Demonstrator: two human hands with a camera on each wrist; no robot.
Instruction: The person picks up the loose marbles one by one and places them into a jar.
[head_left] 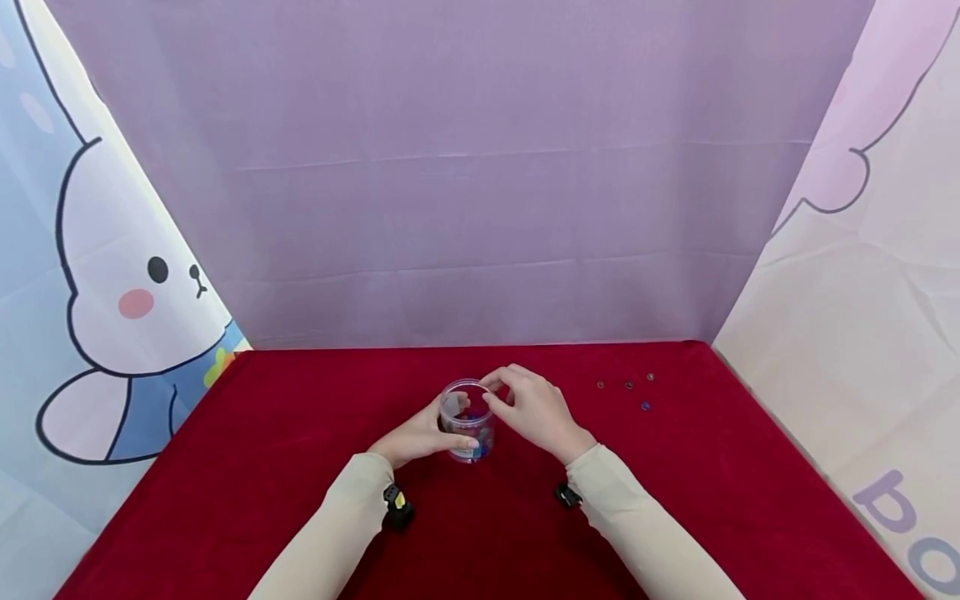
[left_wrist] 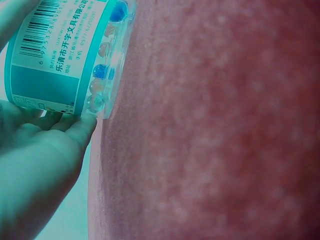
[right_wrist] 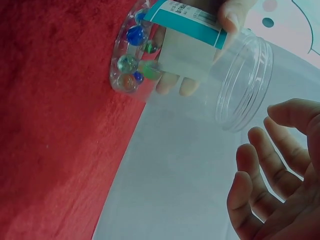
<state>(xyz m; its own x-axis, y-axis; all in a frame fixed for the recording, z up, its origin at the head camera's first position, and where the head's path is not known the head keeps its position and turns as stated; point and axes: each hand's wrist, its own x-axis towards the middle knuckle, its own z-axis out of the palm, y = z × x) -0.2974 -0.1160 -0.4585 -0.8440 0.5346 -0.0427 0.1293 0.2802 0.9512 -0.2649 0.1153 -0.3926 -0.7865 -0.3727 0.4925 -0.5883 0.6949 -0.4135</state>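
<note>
A clear plastic jar (right_wrist: 195, 95) with a teal-and-white label (left_wrist: 47, 55) stands upright on the red cloth, its mouth uncovered. Glass marbles (right_wrist: 131, 65), blue, green and amber, lie at its bottom. My left hand (head_left: 420, 435) grips the jar round its side, thumb at the front and fingers behind. Beside the rim hovers my right hand (head_left: 534, 410), fingers loosely bent and thumb close to the index fingertip. Nothing shows between those fingers in the right wrist view (right_wrist: 280, 170).
Several loose marbles (head_left: 629, 385) lie on the red cloth (head_left: 720, 500) to the right of the jar. A purple backdrop (head_left: 480, 183) rises behind the table, with printed curtains (head_left: 135, 250) at both sides. Each wrist wears a small black device (head_left: 397, 507).
</note>
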